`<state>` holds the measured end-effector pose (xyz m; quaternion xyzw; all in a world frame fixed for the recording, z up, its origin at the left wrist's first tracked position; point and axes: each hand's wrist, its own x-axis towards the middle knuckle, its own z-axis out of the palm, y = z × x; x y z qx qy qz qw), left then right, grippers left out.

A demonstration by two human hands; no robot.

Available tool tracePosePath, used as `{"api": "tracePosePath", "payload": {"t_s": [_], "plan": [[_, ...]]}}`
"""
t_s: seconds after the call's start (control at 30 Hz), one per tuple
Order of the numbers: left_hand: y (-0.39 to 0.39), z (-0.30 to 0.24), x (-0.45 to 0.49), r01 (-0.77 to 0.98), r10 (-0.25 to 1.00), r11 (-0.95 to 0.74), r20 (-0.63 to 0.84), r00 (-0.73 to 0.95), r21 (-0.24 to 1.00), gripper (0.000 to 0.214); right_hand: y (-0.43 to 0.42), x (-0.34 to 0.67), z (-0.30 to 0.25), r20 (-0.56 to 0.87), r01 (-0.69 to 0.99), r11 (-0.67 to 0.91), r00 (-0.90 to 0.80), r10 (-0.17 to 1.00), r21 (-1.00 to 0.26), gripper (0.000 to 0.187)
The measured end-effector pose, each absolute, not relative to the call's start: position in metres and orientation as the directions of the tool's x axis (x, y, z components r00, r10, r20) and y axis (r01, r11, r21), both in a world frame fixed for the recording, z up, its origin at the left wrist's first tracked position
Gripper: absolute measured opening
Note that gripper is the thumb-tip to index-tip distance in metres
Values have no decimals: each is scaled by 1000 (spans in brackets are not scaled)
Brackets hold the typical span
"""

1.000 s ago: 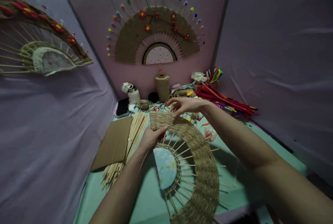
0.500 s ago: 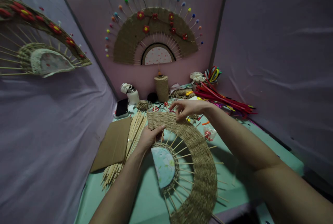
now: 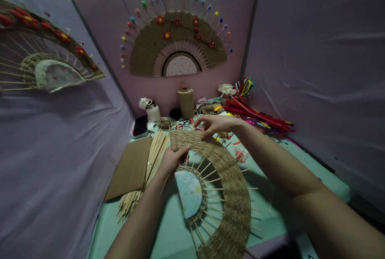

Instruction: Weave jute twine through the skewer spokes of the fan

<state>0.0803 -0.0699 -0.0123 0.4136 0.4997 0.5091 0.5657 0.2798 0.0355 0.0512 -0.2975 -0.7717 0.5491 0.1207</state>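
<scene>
A half-round woven fan (image 3: pixel 236 183) of brown twine on thin sticks stands tilted over the table, with a light-blue floral half-disc (image 3: pixel 189 194) at its centre. My left hand (image 3: pixel 173 159) grips it near the upper left end, thumb in front of the band's inner edge and fingers partly hidden behind. At the band's upper outer edge is my right hand (image 3: pixel 214 126), fingers curled and one fingertip touching the weave. Its index finger reaches toward a stick tip at the rim. Whether it also pinches a strand of twine is too small to tell.
Left of the fan lie a cardboard sheet (image 3: pixel 130 167) and a bundle of sticks (image 3: pixel 156 151). Behind stand a twine spool (image 3: pixel 186 103), a white jar (image 3: pixel 152 111) and a phone (image 3: pixel 140 126). Red pipe cleaners (image 3: pixel 258 114) lie at right. A finished fan (image 3: pixel 144 52) hangs on the back panel.
The camera view has shifted very slightly. My right hand sits a touch farther left along the fan's rim; my left hand keeps its hold.
</scene>
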Motion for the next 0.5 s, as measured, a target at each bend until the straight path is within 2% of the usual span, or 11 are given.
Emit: {"api": "tracePosePath", "payload": {"t_s": [0.17,0.3,0.5], "plan": [[-70,-12,79,-153,991,129,-131,-3,980,38,36,273,51,-18,266,259,-729,684,-928,38],[-70,-12,79,-153,993,114,-114,12,982,36,36,269,49,-20,250,243,-733,680,-937,23],[-70,-12,80,-162,995,96,-93,26,982,35,36,269,43,-15,229,208,-708,706,-951,19]]}}
